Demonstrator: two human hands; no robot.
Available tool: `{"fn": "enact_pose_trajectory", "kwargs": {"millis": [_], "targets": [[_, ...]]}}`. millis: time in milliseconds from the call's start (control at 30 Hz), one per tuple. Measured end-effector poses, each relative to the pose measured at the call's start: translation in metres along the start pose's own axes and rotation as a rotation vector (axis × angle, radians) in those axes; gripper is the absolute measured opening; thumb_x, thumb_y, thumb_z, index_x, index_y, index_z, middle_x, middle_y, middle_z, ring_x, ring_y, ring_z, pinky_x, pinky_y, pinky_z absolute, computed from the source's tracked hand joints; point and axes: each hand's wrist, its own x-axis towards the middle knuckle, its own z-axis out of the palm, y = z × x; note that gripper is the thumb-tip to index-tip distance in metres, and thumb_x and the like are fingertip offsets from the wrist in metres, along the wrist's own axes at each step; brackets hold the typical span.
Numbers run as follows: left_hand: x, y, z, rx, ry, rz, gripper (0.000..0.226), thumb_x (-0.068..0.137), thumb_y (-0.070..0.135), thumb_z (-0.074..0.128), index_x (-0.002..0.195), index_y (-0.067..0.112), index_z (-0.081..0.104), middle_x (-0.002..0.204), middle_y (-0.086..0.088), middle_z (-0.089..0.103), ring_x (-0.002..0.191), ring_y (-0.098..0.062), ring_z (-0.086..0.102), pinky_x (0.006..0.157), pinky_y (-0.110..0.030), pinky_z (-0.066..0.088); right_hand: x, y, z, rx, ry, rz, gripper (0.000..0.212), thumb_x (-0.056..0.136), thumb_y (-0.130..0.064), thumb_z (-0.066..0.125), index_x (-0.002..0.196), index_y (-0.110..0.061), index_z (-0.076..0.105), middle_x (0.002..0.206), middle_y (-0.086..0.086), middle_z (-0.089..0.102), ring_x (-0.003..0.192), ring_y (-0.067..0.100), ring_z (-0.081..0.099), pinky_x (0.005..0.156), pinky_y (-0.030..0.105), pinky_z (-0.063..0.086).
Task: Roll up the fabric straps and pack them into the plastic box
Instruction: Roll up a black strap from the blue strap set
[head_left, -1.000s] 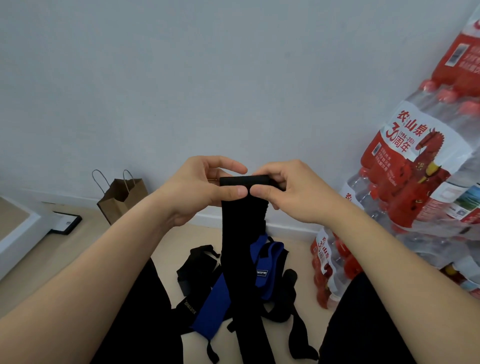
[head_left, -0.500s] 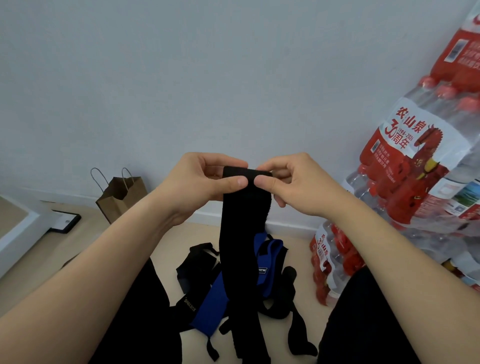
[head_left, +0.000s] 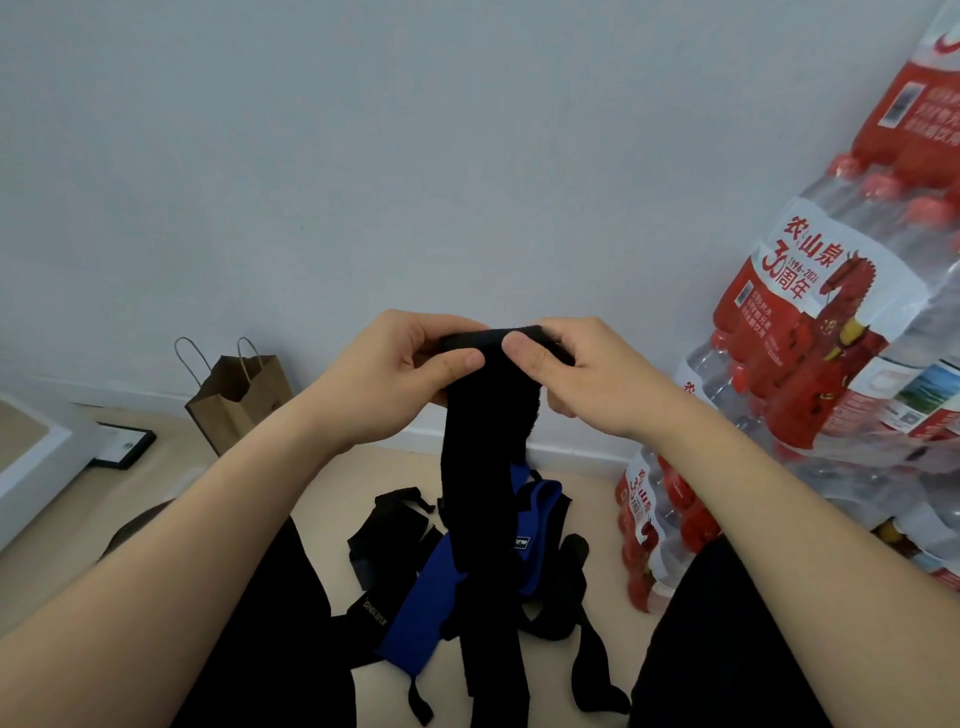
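Black strap (head_left: 491, 415) is pinched at its top end: both thumbs press the started roll against curled fingers, left hand (head_left: 389, 374) and right hand (head_left: 592, 379) each closed on it, raised so the tail likely hangs straight and winds evenly; beneath, the loose straps (head_left: 467, 577) lie heaped on the floor (head_left: 595, 506), and no plastic box shows

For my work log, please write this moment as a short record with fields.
left hand: pinches the strap at its top end
right hand: pinches the same end
strap: black, hangs down from both hands
floor: blue strap and other black ones, loose
box: not in view
background: paper bag, water packs
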Motion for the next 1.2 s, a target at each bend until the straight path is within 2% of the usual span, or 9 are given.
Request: {"fn": "enact_pose_trajectory", "kwargs": {"millis": [100,167,367,567,733,833,967,1100,1200], "targets": [[-0.001,0.0,0.002,0.023,-0.019,0.048,0.033,0.108,0.005,0.061,0.138,0.014,0.071,0.121,0.0,0.081,0.114,-0.017,0.077,0.093,-0.03,0.063,-0.001,-0.003,0.003,0.267,-0.023,0.063,0.036,0.109,-0.043,0.061,0.089,-0.018,0.077,0.059,-0.009,0.048,0.051,0.01,0.043,0.05,0.019,0.037],[-0.002,0.0,0.003,-0.007,-0.01,0.032,0.036,0.107,0.004,0.064,0.139,0.018,0.071,0.123,0.0,0.08,0.114,-0.02,0.077,0.093,-0.034,0.064,0.0,-0.004,0.006,0.296,0.017,0.092,0.024,0.106,-0.037,0.069,0.102,-0.017,0.08,0.063,-0.006,0.059,0.053,0.01,0.049,0.054,0.021,0.042],[0.001,0.001,0.0,-0.05,0.032,-0.088,0.022,0.105,0.015,0.07,0.126,0.017,0.075,0.113,-0.006,0.081,0.101,-0.028,0.08,0.088,-0.054,0.066,0.001,0.001,0.008,0.256,0.176,-0.02,0.022,0.09,-0.022,0.09,0.104,-0.024,0.073,0.098,0.0,0.082,0.091,0.019,0.079,0.085,0.036,0.066],[-0.001,0.0,0.001,-0.065,0.108,-0.024,0.024,0.097,0.001,0.078,0.114,0.017,0.074,0.111,-0.015,0.077,0.088,-0.037,0.081,0.08,-0.052,0.068,0.005,-0.002,0.007,0.379,0.061,0.082,0.042,0.099,-0.054,0.071,0.092,-0.013,0.069,0.071,0.002,0.057,0.061,0.017,0.051,0.056,0.026,0.043],[-0.002,0.001,0.001,-0.165,-0.023,-0.061,0.023,0.104,0.005,0.069,0.122,0.019,0.062,0.112,-0.018,0.077,0.096,-0.041,0.078,0.086,-0.053,0.066,0.004,0.001,0.01,0.528,0.067,0.11,0.019,0.098,-0.032,0.081,0.096,-0.014,0.077,0.071,0.0,0.065,0.057,0.012,0.057,0.055,0.025,0.047],[-0.001,0.003,-0.002,-0.224,-0.018,-0.048,0.016,0.105,0.023,0.072,0.118,0.016,0.065,0.113,-0.02,0.077,0.101,-0.045,0.075,0.092,-0.054,0.064,0.002,-0.001,0.014,0.516,0.093,0.027,0.018,0.09,-0.024,0.087,0.104,-0.022,0.077,0.094,0.003,0.079,0.08,0.011,0.074,0.068,0.024,0.057],[0.0,0.0,-0.004,-0.171,0.08,-0.026,0.028,0.097,0.009,0.079,0.121,0.022,0.073,0.1,-0.004,0.076,0.093,-0.026,0.079,0.09,-0.035,0.063,0.002,-0.004,0.011,0.496,0.046,-0.009,0.035,0.084,-0.022,0.081,0.118,-0.023,0.069,0.104,0.005,0.076,0.091,0.018,0.071,0.083,0.035,0.058],[0.0,0.0,-0.003,-0.146,0.086,-0.042,0.035,0.094,0.008,0.083,0.127,0.018,0.076,0.117,-0.001,0.08,0.107,-0.022,0.079,0.096,-0.032,0.062,-0.001,-0.007,0.005,0.245,0.044,-0.093,0.016,0.104,-0.024,0.073,0.119,-0.019,0.076,0.101,0.002,0.081,0.093,0.017,0.078,0.085,0.028,0.061],[0.0,0.001,-0.003,-0.154,0.093,-0.048,0.023,0.098,0.019,0.078,0.119,0.012,0.072,0.107,0.0,0.08,0.097,-0.016,0.078,0.086,-0.024,0.06,-0.004,-0.008,0.007,0.245,0.11,-0.159,0.021,0.099,-0.017,0.079,0.119,-0.021,0.081,0.101,-0.003,0.083,0.094,0.013,0.079,0.086,0.023,0.061]]}}
